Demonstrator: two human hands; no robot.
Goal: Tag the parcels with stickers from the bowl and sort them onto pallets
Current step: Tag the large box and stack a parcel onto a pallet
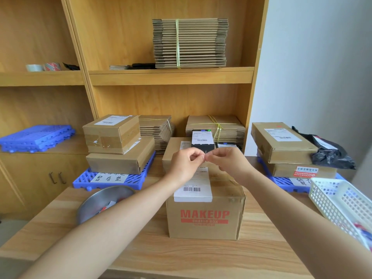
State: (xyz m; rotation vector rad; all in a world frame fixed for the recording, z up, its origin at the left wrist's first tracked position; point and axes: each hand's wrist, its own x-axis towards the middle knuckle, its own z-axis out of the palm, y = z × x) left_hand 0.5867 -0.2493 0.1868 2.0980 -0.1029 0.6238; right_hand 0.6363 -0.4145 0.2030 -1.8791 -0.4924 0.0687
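We see a bright, evenly lit room — soft daylight, no harsh glare. Shadows stay faint, pooling just under the parcel [205,214] on the table [141,248]. The wide lens bends the shelf [171,77] uprights outward toward the edges — corners stretch. Both hands look slightly soft with motion blur; label print is unreadable.

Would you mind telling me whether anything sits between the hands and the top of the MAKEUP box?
Nothing visible does: the left hand and right hand pinch something small directly above the MAKEUP box, whose labelled top lies uncovered.
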